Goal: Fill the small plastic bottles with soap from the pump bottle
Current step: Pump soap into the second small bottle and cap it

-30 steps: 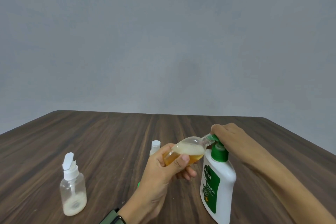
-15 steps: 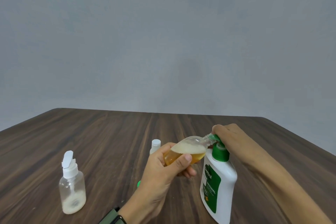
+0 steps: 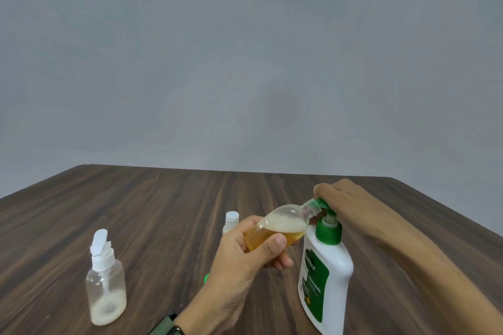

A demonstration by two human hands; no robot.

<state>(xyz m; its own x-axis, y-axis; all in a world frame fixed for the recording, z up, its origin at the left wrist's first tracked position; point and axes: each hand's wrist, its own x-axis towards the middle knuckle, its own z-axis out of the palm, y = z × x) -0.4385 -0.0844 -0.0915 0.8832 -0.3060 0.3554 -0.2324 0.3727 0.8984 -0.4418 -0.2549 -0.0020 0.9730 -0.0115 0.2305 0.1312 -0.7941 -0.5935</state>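
Note:
My left hand (image 3: 245,261) grips a small clear bottle (image 3: 280,228), tilted with its open neck against the green nozzle (image 3: 319,202) of the pump bottle (image 3: 324,280). The small bottle holds amber soap with foam on top, roughly half full. The pump bottle is white with a green label and stands upright at the right front. My right hand (image 3: 345,198) lies over the pump head with its fingers curled round it. The white pump stem shows above the green collar.
On the dark wooden table (image 3: 163,212), a second small clear bottle (image 3: 106,288) with a white flip cap open and whitish soap at its bottom stands at the left front. A white-capped item (image 3: 232,219) and a small green piece (image 3: 206,278) are partly hidden behind my left hand.
The pump head has risen under my right hand, so the white stem now shows. The small bottle stays at the nozzle in my left hand.

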